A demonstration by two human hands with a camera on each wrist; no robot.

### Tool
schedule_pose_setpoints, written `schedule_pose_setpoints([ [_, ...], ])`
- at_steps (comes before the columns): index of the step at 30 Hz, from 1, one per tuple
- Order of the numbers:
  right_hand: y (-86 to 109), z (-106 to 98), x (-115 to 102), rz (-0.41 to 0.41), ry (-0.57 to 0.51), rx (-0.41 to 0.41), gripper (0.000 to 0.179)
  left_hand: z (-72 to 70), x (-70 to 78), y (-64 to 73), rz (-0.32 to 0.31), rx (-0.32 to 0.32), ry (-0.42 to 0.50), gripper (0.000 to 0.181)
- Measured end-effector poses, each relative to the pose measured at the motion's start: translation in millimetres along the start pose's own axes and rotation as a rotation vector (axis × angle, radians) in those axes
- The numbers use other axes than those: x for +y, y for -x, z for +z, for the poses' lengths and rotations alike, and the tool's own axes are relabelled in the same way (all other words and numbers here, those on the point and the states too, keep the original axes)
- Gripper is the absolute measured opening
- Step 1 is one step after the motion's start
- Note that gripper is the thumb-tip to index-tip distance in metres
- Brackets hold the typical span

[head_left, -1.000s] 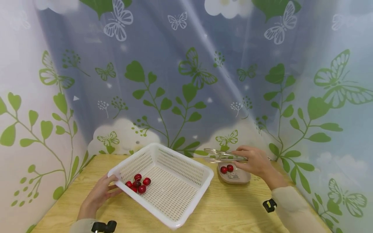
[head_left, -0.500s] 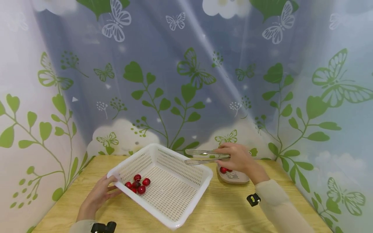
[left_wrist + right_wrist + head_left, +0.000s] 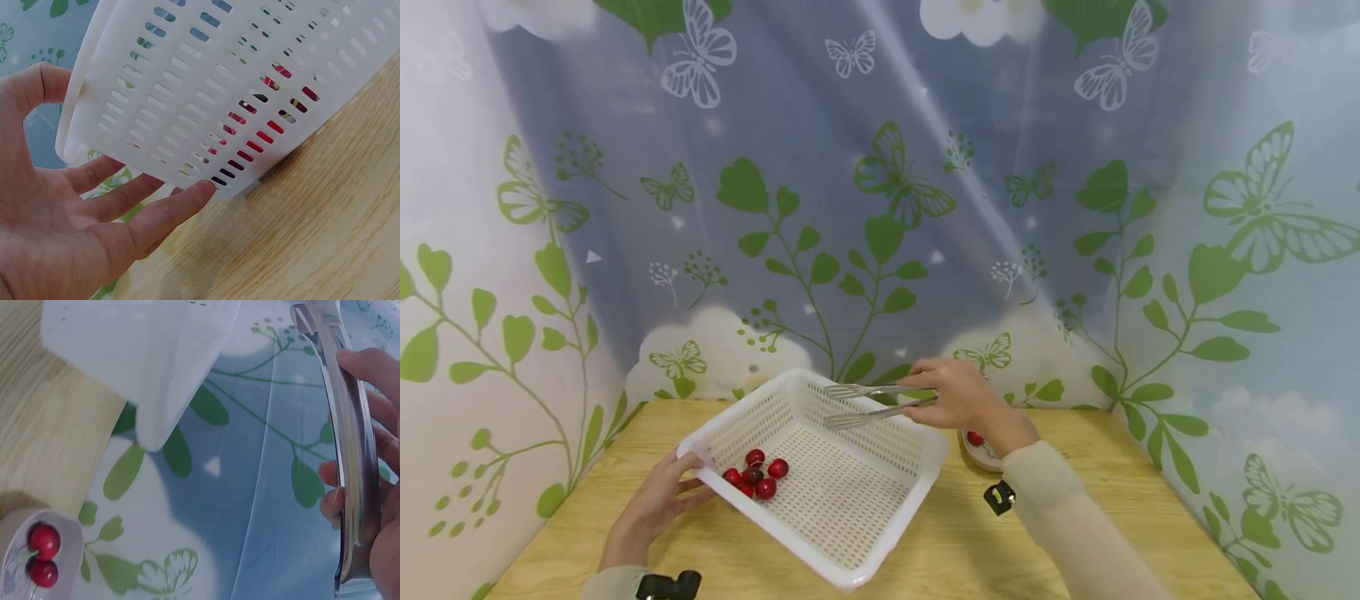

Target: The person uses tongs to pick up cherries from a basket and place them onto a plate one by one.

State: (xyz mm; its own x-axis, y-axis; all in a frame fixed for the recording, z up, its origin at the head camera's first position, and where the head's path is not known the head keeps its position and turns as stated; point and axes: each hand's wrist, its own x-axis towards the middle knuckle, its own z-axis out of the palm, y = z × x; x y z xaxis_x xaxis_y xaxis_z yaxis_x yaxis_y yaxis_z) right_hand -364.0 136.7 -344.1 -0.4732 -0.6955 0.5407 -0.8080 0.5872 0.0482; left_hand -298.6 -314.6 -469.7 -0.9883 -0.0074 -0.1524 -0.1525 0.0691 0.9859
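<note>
A white perforated plastic basket [image 3: 835, 492] sits on the table, with several red cherries [image 3: 766, 488] gathered in its left corner. At that corner my left hand [image 3: 651, 504] grips the rim, thumb over the edge and fingers against the outer wall [image 3: 181, 106]. Metal tongs [image 3: 867, 390] are in my right hand [image 3: 958, 398], their arms apart and pointing left above the basket's far side. Nothing shows between the tong tips. To the basket's right, partly behind my right forearm, stands a small beige dish [image 3: 76, 531] with two cherries [image 3: 45, 542] in it.
The wooden table [image 3: 955, 546] ends at the back against a hanging curtain [image 3: 820, 275] printed with leaves and butterflies. The same printed sheets close off the left and right sides.
My right hand has carried the tongs leftward from above the dish to above the basket. The left hand keeps its grip on the basket, and the cherries lie as before.
</note>
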Motion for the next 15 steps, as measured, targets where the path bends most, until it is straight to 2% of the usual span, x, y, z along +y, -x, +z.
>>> schedule_pose_setpoints([
  [10, -23.0, 13.2, -9.5, -0.04, 0.011, -0.022, 0.036, 0.9, -0.4, -0.7, -0.002, -0.002, 0.012, 0.063],
  [15, -33.7, 17.7, -16.0, -0.034, -0.029, -0.05, 0.037, 1.7, 0.4, -0.9, -0.009, 0.006, 0.01, 0.063],
])
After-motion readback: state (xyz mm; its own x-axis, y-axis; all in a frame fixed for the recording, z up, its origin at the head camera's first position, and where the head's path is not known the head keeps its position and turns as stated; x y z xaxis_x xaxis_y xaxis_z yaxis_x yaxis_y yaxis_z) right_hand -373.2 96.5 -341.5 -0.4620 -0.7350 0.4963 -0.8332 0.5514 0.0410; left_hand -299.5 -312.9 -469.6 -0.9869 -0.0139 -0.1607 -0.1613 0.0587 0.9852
